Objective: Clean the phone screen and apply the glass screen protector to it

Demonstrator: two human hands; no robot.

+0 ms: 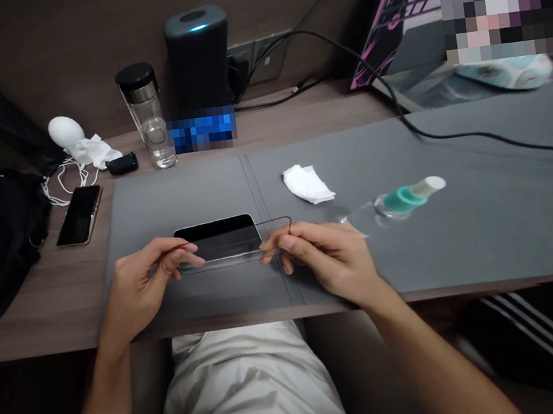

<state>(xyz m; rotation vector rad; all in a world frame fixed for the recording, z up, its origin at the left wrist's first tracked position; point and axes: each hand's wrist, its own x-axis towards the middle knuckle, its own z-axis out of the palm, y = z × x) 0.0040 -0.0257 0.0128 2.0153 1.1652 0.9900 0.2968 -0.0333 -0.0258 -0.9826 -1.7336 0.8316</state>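
Between my two hands is a clear screen protector (274, 229) with a thin black border. My left hand (146, 276) pinches its left end between thumb and fingers. At the other end, my right hand (327, 254) grips it the same way. Behind and below the see-through sheet, a phone (216, 231) with a black screen and a pale edge lies on the grey desk mat (188, 191). The protector overlaps the phone in view and reaches past it on the right; how far apart they are I cannot tell. A crumpled white tissue (308, 183) lies beyond my right hand.
A clear bottle with a green collar (401, 202) lies right of my right hand. A second phone (80, 215), a glass water bottle (147, 119) and a dark speaker-like device (199, 55) are farther left and back. A black cable (449, 137) crosses the mat.
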